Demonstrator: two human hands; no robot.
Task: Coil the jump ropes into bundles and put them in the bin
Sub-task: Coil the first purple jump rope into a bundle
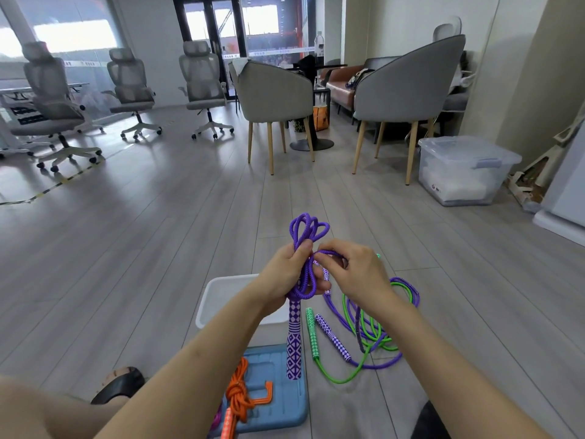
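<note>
My left hand grips a folded purple jump rope, its loops sticking up above my fist and its patterned purple handle hanging below. My right hand pinches a strand of that rope beside the left thumb. Under my left forearm stands a white bin. On the floor to the right lie a loose green rope with a green handle and a second purple rope with its handle, tangled together. A knotted orange rope bundle lies on a blue lid.
The grey wood floor stretches ahead. Two grey armchairs and office chairs stand farther off. A clear lidded storage box sits by the right wall. A dark shoe is at the lower left.
</note>
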